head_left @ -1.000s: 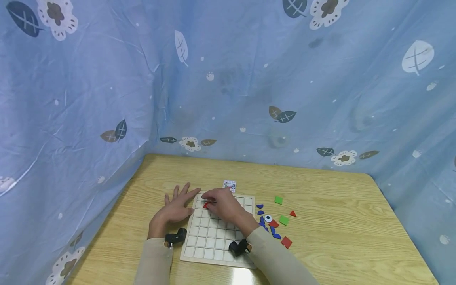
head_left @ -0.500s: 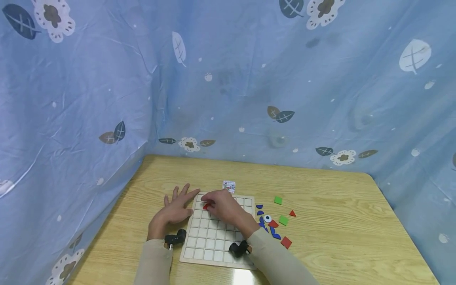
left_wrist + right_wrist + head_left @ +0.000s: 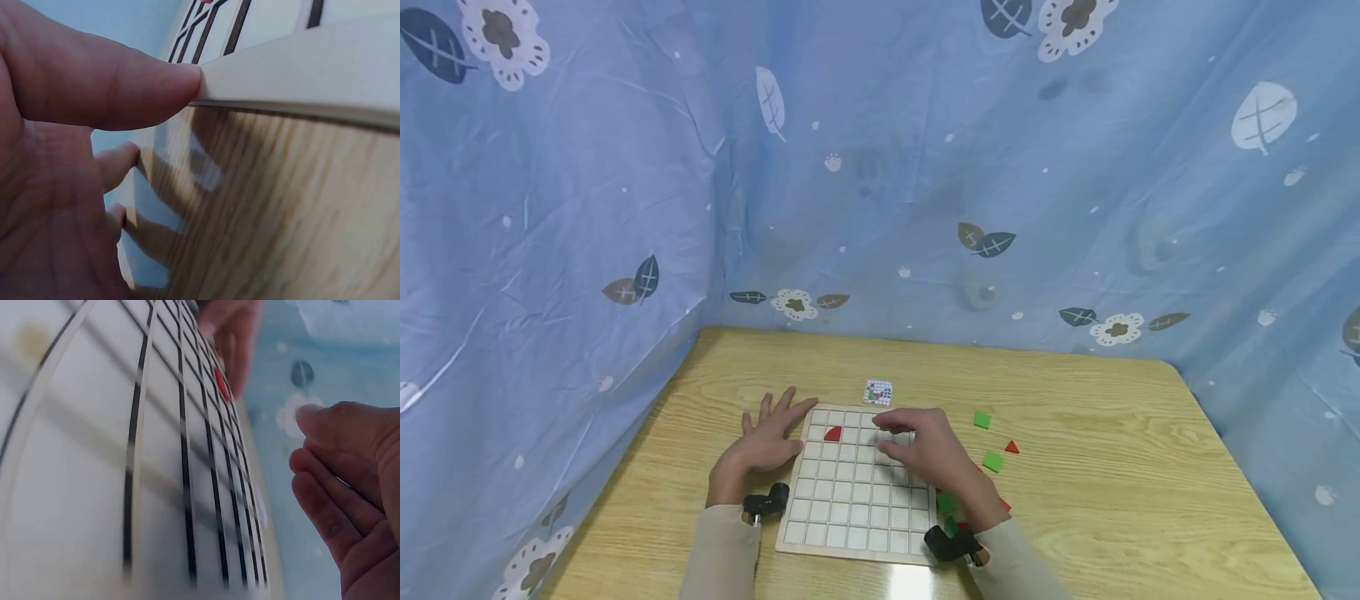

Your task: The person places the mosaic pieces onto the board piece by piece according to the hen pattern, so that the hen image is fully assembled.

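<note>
In the head view, a pale wooden grid board [image 3: 831,508] lies on the table. One red quarter-circle piece [image 3: 832,433] sits in a cell near its far left corner. My left hand [image 3: 765,443] rests at the board's left side with fingers spread; in the left wrist view its thumb [image 3: 125,84] touches the board's edge. My right hand [image 3: 934,446] hovers over the right part of the board, thumb and fingers apart, holding nothing. The right wrist view shows that hand [image 3: 356,487] raised off the grid. Several pieces are hidden behind the right hand and forearm.
A small printed card [image 3: 877,392] lies just beyond the board's far edge. Right of the board are a green square [image 3: 982,420], another green square [image 3: 992,462] and a red triangle [image 3: 1012,447]. A blue patterned cloth [image 3: 880,167] hangs behind and beside the table.
My right hand has let go of the red quarter-circle and moved right across the board, leaving the piece in its cell. The left hand keeps its place.
</note>
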Demonstrator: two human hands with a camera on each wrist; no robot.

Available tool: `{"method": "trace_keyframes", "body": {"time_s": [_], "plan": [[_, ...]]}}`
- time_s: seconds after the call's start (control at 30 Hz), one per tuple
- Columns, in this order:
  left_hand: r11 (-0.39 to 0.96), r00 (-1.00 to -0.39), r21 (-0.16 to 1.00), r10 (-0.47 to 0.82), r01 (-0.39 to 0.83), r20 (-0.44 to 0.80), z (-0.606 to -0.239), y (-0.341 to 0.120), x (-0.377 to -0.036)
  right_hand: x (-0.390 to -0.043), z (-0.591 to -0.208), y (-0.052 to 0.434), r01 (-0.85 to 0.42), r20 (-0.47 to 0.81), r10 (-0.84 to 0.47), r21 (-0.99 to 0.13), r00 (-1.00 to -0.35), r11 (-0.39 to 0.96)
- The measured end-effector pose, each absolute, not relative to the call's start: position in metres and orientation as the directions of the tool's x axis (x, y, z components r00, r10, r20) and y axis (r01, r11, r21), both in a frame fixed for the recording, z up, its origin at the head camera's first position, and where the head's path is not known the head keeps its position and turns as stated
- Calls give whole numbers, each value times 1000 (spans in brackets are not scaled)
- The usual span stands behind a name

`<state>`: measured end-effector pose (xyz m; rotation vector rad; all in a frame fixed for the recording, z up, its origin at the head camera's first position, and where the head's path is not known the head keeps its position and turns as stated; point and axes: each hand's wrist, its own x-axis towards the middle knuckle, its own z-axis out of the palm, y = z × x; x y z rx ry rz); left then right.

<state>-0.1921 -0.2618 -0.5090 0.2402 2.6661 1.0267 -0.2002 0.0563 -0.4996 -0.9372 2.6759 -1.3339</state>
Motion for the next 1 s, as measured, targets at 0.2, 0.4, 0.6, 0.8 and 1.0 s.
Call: {"method": "trace_keyframes", "body": {"time_s": [0.2, 0.4, 0.6, 0.8, 1.0], "plan": [[727, -946, 684, 259, 59, -194, -510, -262, -192, -190, -507, 105, -459, 267, -415, -745, -870, 484], [736, -948, 675, 251, 57, -195, -509, -262, -192, -179, -513, 143, -330, 187, -303, -772, -934, 543], [743, -949, 666, 251, 61, -193, -509, -262, -192, -173, -518, 162, -255, 126, -258, -787, -958, 562], [736, -947, 673, 261, 68, -190, -509, -262, -192, -175, -522, 162, -259, 121, -263, -765, -957, 590], [744, -950, 665, 251, 66, -186, -509, -261, -192, -177, -523, 154, -324, 172, -289, -698, -942, 639]]}}
